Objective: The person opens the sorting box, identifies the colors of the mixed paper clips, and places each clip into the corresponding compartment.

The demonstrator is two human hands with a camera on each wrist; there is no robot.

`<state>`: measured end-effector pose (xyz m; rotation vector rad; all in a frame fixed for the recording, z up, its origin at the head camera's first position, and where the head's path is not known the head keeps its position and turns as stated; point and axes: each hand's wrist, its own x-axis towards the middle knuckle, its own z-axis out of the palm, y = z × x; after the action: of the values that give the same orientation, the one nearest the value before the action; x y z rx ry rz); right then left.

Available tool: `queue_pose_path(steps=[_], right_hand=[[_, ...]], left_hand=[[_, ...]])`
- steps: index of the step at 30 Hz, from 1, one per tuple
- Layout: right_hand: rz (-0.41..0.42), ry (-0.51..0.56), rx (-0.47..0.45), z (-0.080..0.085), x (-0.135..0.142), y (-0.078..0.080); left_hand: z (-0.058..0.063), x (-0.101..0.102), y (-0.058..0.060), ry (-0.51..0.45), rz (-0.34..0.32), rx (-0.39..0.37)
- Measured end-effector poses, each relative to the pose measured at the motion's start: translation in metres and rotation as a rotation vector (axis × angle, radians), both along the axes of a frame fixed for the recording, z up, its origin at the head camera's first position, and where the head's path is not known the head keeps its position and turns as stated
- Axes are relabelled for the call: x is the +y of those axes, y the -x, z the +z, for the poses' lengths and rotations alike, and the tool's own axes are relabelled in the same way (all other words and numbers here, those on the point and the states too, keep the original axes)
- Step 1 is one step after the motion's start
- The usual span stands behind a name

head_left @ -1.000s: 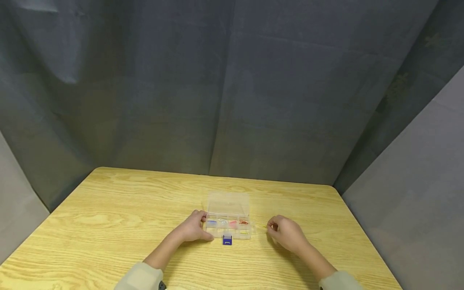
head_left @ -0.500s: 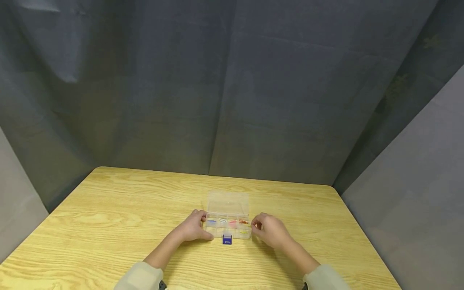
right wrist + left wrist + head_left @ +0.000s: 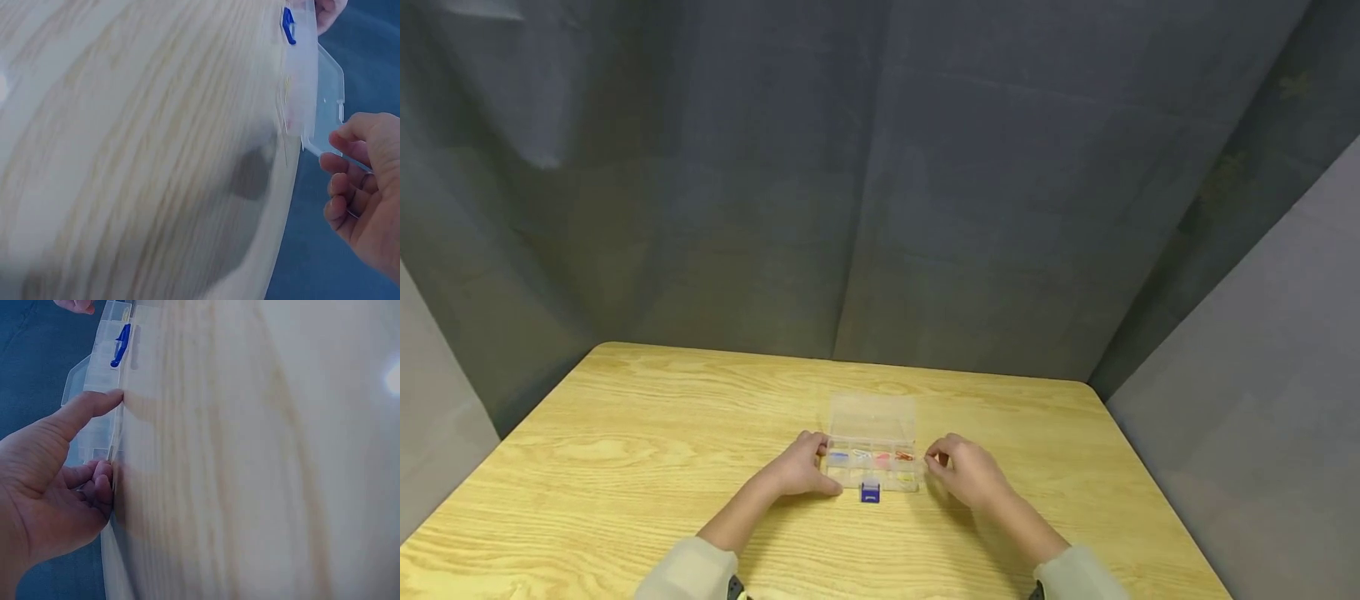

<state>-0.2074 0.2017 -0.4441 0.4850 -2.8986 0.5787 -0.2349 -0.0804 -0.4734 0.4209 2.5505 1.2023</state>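
A clear plastic compartment box (image 3: 848, 479) lies on the table with its lid (image 3: 872, 417) raised at the back. My left hand (image 3: 801, 468) holds the box's left end, thumb at the front corner and fingers around the side; the left wrist view shows the thumb pressing the near edge. Blue, white, pink and red pieces (image 3: 904, 456) like paper clips lie in the back compartments, and yellow pieces (image 3: 906, 477) in the front right one. My right hand (image 3: 966, 472) hovers just off the box's right end, fingers loosely bent, thumb and fingertips apart with nothing visible between them.
A blue latch (image 3: 870, 492) hangs at the middle of the box's front. The wood-grain table (image 3: 625, 450) extends around the box. A dark curtain (image 3: 880, 183) stands behind the table, with pale panels (image 3: 1262, 400) at the sides.
My right hand brought a yellow piece leftward to the box, released it, and drew back slightly right. More yellow shows in the front right compartment. The left hand stays on the box.
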Motion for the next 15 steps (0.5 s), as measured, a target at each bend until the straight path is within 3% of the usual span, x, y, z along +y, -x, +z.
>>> queue_pose_path(steps=[8, 12, 15], right_hand=[[-0.123, -0.003, 0.006, 0.019, 0.019, 0.0], [-0.154, -0.052, 0.099, 0.035, 0.028, -0.001], [-0.185, -0.087, 0.184, 0.047, 0.035, -0.003]], left_hand=[[0.011, -0.014, -0.004, -0.003, 0.018, -0.042], [0.023, -0.025, -0.004, -0.006, 0.052, -0.038], [0.036, -0.035, -0.004, 0.036, 0.091, 0.033]])
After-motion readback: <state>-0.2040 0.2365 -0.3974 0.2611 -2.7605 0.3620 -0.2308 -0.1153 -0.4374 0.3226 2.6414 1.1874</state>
